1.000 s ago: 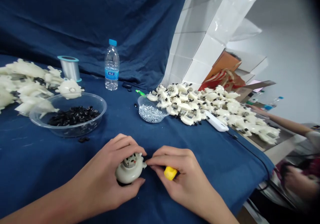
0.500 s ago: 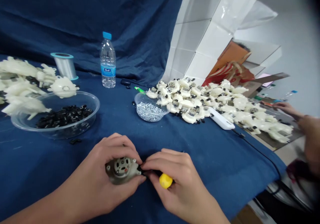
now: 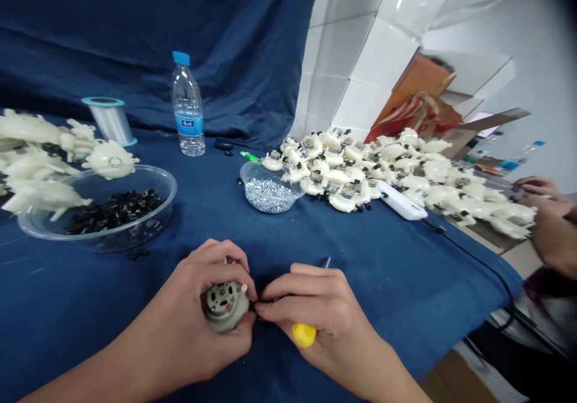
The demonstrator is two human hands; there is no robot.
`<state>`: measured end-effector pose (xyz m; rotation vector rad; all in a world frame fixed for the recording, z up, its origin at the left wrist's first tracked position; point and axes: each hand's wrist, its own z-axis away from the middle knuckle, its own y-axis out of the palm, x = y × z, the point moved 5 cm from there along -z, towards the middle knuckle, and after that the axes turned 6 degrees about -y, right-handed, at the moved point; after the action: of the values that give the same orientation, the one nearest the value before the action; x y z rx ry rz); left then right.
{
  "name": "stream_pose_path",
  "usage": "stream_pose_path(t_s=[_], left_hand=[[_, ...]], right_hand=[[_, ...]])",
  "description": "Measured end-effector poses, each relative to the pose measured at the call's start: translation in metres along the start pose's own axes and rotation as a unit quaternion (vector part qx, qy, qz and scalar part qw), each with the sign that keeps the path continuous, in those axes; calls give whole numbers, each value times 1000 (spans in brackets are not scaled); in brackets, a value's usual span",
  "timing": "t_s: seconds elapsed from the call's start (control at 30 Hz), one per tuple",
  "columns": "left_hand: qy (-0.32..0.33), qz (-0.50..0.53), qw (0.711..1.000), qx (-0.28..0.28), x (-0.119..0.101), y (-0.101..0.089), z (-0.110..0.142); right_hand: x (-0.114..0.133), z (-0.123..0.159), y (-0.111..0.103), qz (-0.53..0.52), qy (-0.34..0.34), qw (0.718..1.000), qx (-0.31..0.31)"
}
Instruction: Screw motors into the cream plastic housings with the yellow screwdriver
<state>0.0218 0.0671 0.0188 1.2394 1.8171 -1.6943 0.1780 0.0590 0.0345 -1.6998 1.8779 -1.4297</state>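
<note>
- Turned slightly since half a second ago, the cream housing [image 3: 235, 318] with its round motor [image 3: 222, 298] sits inside the left hand [image 3: 198, 316], gripped between thumb and curled fingers.
- Right hand [image 3: 311, 304]: thumb and fingertips pressed together just beside the housing's right edge, whatever they pinch too hidden to tell; a yellow-handled tool [image 3: 305, 334] is tucked in the palm, its thin shaft [image 3: 327, 262] showing past the knuckles.
- Farther off, a wide clear bowl [image 3: 164, 214] holds black parts [image 3: 119, 208]; a smaller bowl [image 3: 295, 196] holds metal pieces [image 3: 268, 194].
</note>
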Motion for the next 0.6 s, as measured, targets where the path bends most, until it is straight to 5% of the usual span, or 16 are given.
stream_pose_path(t_s=[0.23, 0.4, 0.5, 0.6], left_hand=[[3, -2, 1000, -8, 0, -1, 0], [40, -21, 998, -33, -3, -3, 4], [78, -30, 995, -56, -5, -5, 8], [109, -38, 990, -75, -7, -7, 13]], right_hand=[[-3, 2, -11, -9, 48, 998, -51], [-9, 10, -13, 54, 131, 990, 23], [-6, 10, -11, 65, 121, 989, 54], [2, 6, -15, 50, 89, 995, 4]])
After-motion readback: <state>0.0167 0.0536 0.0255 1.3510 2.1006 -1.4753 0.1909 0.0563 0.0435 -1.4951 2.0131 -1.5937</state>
